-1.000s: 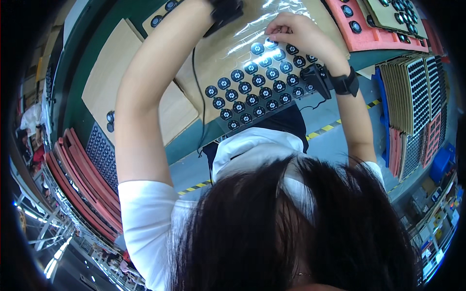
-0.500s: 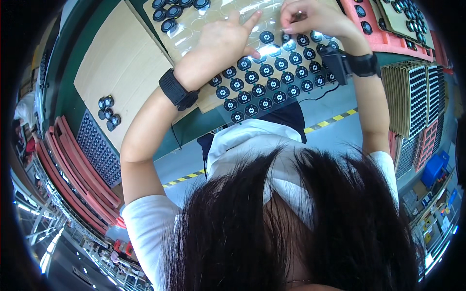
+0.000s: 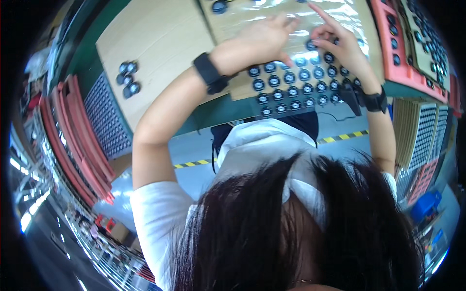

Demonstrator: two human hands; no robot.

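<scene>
Head view: left hand [image 3: 262,41] and right hand [image 3: 335,46], fingers spread, are pressing small black round parts [image 3: 291,89] on a plastic-covered cardboard sheet [image 3: 340,19]; several rows are sitting filled; upper area remaining bare.

Dark hair [image 3: 291,228] fills the lower middle and hides whatever lies below the forearms. The left hand [image 3: 262,41] lies over some round black parts [image 3: 286,89], so what its fingers pinch cannot be told. The right hand [image 3: 340,46] likewise covers parts beneath its palm; its grip is unclear. Beyond both hands the clear film [image 3: 291,12] runs off the top edge. Right of the right hand, the red tray [image 3: 412,72] is cut by the rim.
</scene>
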